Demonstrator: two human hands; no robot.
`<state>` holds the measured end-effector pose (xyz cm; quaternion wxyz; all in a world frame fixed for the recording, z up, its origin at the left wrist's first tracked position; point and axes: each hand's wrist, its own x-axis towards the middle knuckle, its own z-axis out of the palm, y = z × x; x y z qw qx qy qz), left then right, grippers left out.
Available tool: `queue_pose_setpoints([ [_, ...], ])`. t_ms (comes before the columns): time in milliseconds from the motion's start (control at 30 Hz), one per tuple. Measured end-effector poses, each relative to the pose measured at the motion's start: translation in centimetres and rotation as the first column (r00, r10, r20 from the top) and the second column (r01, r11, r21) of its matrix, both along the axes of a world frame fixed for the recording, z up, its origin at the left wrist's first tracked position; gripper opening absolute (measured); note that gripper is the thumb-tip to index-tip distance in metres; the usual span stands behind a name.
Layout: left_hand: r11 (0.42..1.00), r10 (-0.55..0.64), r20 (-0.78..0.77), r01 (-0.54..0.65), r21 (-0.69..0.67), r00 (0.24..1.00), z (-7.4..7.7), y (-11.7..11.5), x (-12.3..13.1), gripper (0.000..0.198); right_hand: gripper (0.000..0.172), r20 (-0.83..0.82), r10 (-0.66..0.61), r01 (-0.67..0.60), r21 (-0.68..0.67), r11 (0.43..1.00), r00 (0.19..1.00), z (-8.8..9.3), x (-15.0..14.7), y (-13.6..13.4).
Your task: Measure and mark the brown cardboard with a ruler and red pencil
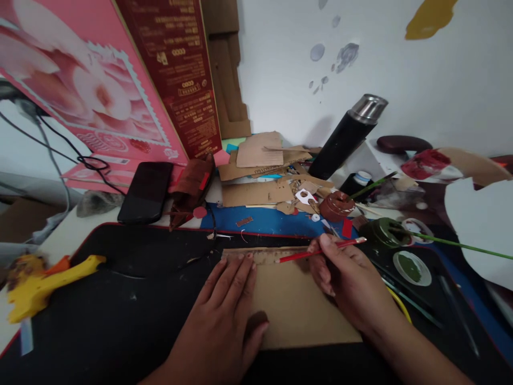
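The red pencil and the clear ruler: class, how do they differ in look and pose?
The pencil is red; the ruler is see-through. The pencil slants in the right hand; the ruler lies flat on the cardboard under the left hand. Both are long and straight.

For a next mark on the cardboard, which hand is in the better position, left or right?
Probably the right hand: it holds the red pencil over the cardboard. The left hand rests partly on the clear ruler, so it seems better suited to steadying.
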<state>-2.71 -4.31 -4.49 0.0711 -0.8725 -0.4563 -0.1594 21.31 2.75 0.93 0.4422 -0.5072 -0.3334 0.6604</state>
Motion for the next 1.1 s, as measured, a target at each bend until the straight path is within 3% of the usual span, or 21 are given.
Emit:
queue_pose_setpoints([
  [233, 1.0, 0.006, 0.041, -0.005, -0.015, 0.999, -0.3, -0.1, 0.0, 0.069, 0.045, 0.025, 0.076, -0.078, 0.093, 0.993, 0.997, 0.1, -2.3, 2.2],
  [400, 0.999, -0.008, 0.041, 0.009, -0.038, 0.999, -0.4, -0.2, 0.0, 0.071, 0.047, -0.013, 0.026, -0.024, 0.126, 0.992, 1.0, -1.3, -3.5, 3.9],
  [567, 0.998, 0.003, 0.058, 0.0, -0.06, 0.998, -0.3, -0.2, 0.0, 0.07, 0.046, -0.023, 0.003, 0.0, 0.122, 0.993, 1.0, -2.2, -3.4, 3.9],
  [1100, 0.999, 0.008, 0.05, -0.006, -0.052, 0.999, 0.0, -0.2, 0.2, 0.067, 0.047, -0.016, 0.026, -0.023, 0.129, 0.991, 1.0, -2.0, -3.3, 3.8],
])
